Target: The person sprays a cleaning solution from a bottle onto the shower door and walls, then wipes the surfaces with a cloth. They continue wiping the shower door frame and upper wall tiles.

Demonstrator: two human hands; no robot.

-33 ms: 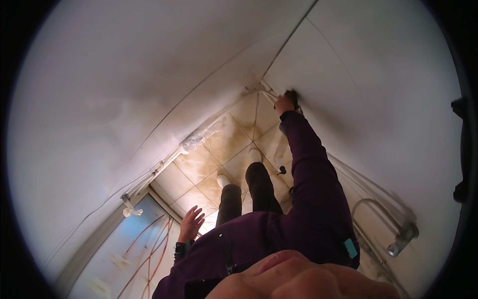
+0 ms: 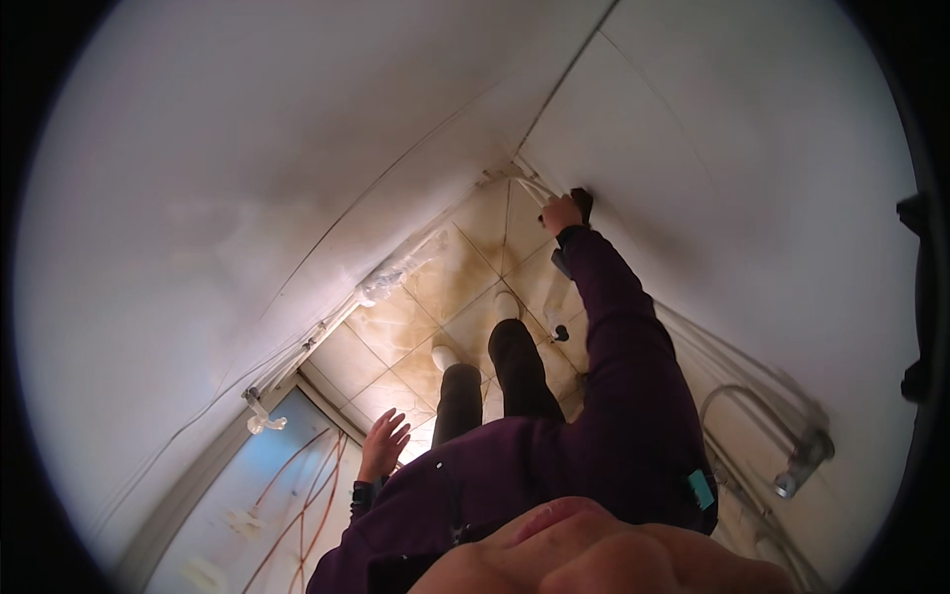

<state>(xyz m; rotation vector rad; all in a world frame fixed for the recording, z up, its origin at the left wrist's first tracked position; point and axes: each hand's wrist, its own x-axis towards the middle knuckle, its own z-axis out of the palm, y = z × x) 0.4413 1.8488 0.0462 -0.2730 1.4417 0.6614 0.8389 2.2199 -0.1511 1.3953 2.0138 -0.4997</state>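
My right hand [image 2: 560, 215] reaches far out to the right-hand wall and is closed round a dark hand-held tool [image 2: 583, 203]. Its black head sits against or very near the wall, close to the corner; my fingers hide much of it, so its kind is unclear. Another dark piece [image 2: 561, 262] shows just below my wrist; whether it belongs to the tool I cannot tell. My left hand [image 2: 384, 444] hangs beside my body at lower left with its fingers stretched and apart, holding nothing.
Two pale walls meet at a corner above the tiled floor [image 2: 396, 322]. White pipes with clear plastic wrap [image 2: 381, 285] run along the left wall. A small black-ended object [image 2: 561, 334] lies by my feet. A curved metal tap [image 2: 792, 475] juts out at right; reddish cables [image 2: 307, 505] hang at lower left.
My right hand and the dark tool have shifted slightly down and toward me along the right wall. My left hand stays about the same.
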